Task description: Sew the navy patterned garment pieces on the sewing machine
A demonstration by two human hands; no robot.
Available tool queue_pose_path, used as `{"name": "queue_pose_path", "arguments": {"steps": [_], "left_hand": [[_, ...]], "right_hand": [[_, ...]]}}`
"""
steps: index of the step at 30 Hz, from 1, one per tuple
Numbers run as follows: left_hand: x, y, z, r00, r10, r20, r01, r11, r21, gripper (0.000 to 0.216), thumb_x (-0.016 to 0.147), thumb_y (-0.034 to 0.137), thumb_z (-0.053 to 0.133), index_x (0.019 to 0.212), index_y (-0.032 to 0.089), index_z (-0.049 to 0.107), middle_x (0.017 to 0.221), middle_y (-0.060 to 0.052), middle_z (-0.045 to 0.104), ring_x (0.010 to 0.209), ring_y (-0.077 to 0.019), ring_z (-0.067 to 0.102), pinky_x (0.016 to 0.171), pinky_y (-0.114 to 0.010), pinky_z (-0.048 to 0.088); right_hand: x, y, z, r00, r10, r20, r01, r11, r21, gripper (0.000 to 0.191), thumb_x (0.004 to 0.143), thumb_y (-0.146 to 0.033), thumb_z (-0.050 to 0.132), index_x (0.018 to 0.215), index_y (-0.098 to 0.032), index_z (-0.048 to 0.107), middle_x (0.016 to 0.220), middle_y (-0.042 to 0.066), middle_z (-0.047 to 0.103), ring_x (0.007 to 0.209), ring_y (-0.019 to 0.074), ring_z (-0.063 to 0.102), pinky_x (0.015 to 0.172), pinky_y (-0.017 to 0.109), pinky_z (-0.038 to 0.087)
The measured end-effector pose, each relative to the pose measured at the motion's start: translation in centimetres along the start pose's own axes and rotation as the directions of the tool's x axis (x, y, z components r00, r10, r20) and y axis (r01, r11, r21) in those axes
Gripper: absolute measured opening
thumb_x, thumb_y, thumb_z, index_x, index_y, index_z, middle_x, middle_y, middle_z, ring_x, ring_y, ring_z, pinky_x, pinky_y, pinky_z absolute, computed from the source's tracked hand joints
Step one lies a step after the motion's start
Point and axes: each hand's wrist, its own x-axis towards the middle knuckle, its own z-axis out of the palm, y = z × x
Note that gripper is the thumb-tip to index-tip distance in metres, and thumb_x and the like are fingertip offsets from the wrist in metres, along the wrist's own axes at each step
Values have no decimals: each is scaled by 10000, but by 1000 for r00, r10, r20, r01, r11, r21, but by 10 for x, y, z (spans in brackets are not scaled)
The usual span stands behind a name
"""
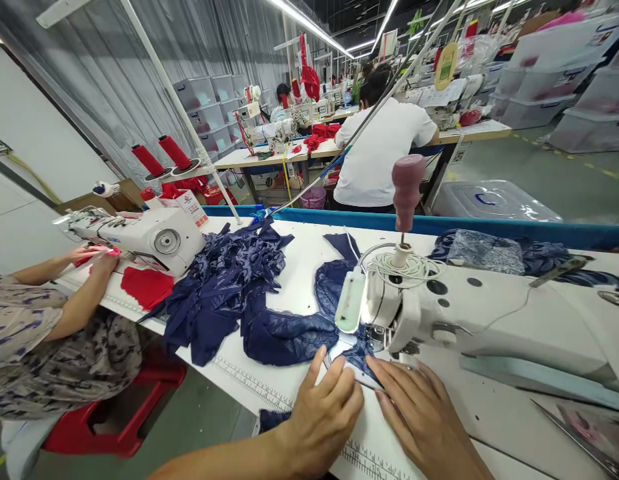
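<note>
Navy-blue lace-patterned fabric (294, 337) lies on the white table (297, 287), its right part beneath the head of the white sewing machine (539, 320), with fingertips of both hands at its near edge. The left hand (329, 403) is half curled (whether it pinches cloth, I cannot tell); the right hand (422, 407) lies nearly flat, fingers extended, tips against the cloth. Around them, the machine closes off the right, while bare tabletop opens leftward, between the fabric and a tangled heap of navy cloth pieces (219, 287). Past the far edge, a clear plastic lidded box (494, 200) sits on the floor; a purple openwork basket (313, 197) stands beneath another table, contents unclear. Lengthwise, the fabric runs sideways, its rounded end pointing left, another part bending away behind a mint-coloured oblong fixture (350, 301).
</note>
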Motion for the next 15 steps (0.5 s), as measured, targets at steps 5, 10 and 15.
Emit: {"name": "queue_pose_path", "arguments": {"steps": [5, 10, 15], "left_hand": [[-20, -56, 1, 989, -11, 148, 22, 997, -69, 412, 935, 134, 469, 1304, 298, 548, 1302, 8, 624, 1312, -266, 441, 1183, -619, -81], [13, -86, -7, 985, -77, 152, 115, 960, -257, 347, 858, 64, 489, 1108, 262, 627, 1111, 6, 695, 1189, -227, 532, 1195, -606, -16], [48, -42, 6, 921, -362, -147, 316, 911, -264, 296, 837, 346, 620, 1078, 174, 630, 1034, -91, 631, 1016, -250, 579, 1129, -555, 305]], "right_hand": [[7, -8, -3, 999, -33, 14, 34, 998, -48, 324, 1004, -291, 417, 1237, -213, 628, 1165, 26, 669, 1009, 214, 554, 1017, 420, 307], [3, -16, 6, 1000, 29, 3, -29, 999, -18, 348, 1014, -322, 396, 1248, -220, 633, 1156, 31, 675, 1038, 250, 546, 1020, 472, 321], [-3, -17, 11, 997, 71, -15, -71, 997, 0, 348, 1008, -355, 418, 1251, -233, 634, 1187, 29, 667, 1066, 266, 551, 1062, 506, 289]]}}
